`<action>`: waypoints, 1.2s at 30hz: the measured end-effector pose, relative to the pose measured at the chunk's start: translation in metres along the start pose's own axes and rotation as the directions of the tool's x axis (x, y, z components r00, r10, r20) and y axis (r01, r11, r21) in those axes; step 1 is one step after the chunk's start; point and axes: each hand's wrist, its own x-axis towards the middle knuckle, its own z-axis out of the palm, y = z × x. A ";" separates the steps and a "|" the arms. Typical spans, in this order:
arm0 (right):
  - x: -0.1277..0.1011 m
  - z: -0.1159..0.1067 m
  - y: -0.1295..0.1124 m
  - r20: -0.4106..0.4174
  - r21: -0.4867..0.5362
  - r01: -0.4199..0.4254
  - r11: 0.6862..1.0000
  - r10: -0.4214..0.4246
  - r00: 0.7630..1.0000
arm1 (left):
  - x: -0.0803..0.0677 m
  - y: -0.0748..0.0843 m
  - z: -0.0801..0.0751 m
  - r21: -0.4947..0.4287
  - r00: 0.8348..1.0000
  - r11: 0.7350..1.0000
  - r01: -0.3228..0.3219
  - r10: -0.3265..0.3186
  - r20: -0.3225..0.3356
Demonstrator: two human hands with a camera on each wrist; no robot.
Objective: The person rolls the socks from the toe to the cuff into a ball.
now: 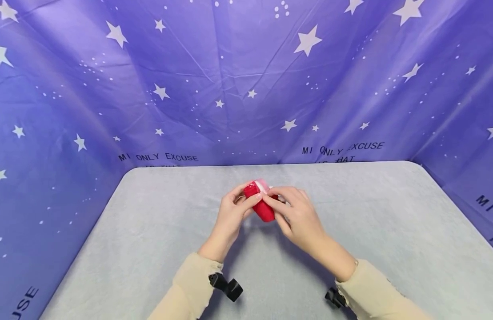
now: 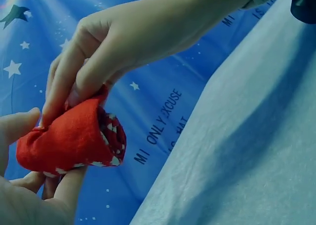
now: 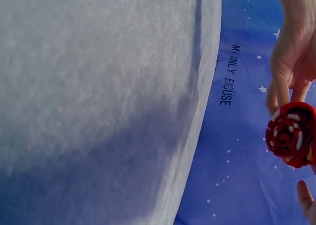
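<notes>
A rolled-up red sock (image 1: 265, 211) is held above the table between both hands. Pink and white show at its upper end in the head view. Around its left side, my left hand (image 1: 229, 215) grips the roll, thumb on the front and fingers behind. The fingertips of my right hand (image 1: 300, 218) pinch the fabric at the roll's upper right edge. One end of the sock (image 2: 74, 136) reveals coiled layers with white patches in the left wrist view. From the right wrist, the coiled end (image 3: 291, 136) appears as a red-and-white spiral.
A pale grey cloth-covered table (image 1: 150, 249) lies beneath the hands. Behind it and along both sides hangs a purple-blue curtain (image 1: 230, 58) with white stars and lettering. Black wrist mounts (image 1: 226, 286) sit at both cream sleeves (image 1: 190, 284).
</notes>
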 end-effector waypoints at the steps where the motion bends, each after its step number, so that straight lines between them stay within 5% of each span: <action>1: 0.000 -0.001 -0.001 0.019 -0.007 0.008 1.000 -0.008 1.000 | 0.000 0.000 -0.001 -0.020 1.000 1.000 0.007 -0.007 -0.003; 6: 0.001 -0.008 -0.003 0.087 0.099 -0.057 0.993 0.049 0.995 | 0.002 0.001 -0.006 -0.033 1.000 0.999 0.015 -0.016 -0.011; 11: 0.009 -0.023 0.005 0.188 0.371 -0.267 0.889 0.210 0.960 | 0.002 0.009 -0.013 0.028 0.997 1.000 0.013 -0.015 0.069; 14: 0.016 -0.031 0.013 0.290 0.411 -0.299 0.861 0.188 0.938 | 0.000 0.013 -0.016 0.057 0.993 0.998 0.009 -0.016 0.120; 20: 0.019 -0.036 0.019 0.405 0.415 -0.280 0.866 0.100 0.909 | -0.005 0.015 -0.017 0.063 0.988 0.997 0.035 -0.044 0.148; 24: 0.016 -0.036 0.013 0.358 0.446 -0.239 0.862 0.073 0.931 | -0.005 0.015 -0.015 0.042 0.990 0.999 0.015 -0.021 0.141; 27: 0.015 -0.033 0.008 0.287 0.408 -0.162 0.898 0.042 0.957 | -0.005 0.016 -0.013 0.006 0.995 1.000 0.001 -0.001 0.101; 31: 0.015 -0.025 0.004 0.098 0.261 0.019 0.965 -0.046 0.994 | -0.006 0.016 -0.010 -0.081 1.000 0.997 -0.003 0.005 0.020; 36: 0.012 -0.016 -0.001 -0.077 0.050 0.134 0.990 -0.130 0.989 | -0.007 0.015 -0.005 -0.161 0.999 0.987 -0.003 -0.005 -0.049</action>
